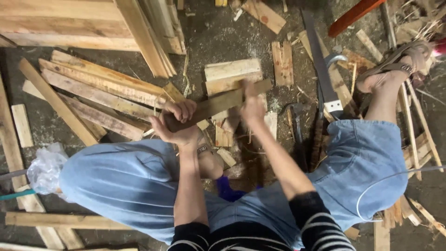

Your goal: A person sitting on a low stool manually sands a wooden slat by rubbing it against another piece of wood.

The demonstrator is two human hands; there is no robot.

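The only container-like thing is a clear plastic bag [45, 168] at the left edge of the frame, beside the person's knee; what is in it I cannot tell. In the middle of the frame, both hands hold one dark wooden strip [218, 103], which lies slanted, its lower end to the left and its higher end to the right. The left hand [176, 122] is closed tight around the lower end of the strip, fingers wrapped over the top. The right hand [253, 106] is closed on the strip nearer its upper end, with the thumb pointing up. Under the strip, short pale wood blocks [232, 76] lie on the dirty floor [218, 37]. To the right of the hands lie a hammer [297, 123] and a long saw [323, 74] with a white handle part. Long planks [97, 90] are piled at the upper left of the frame.
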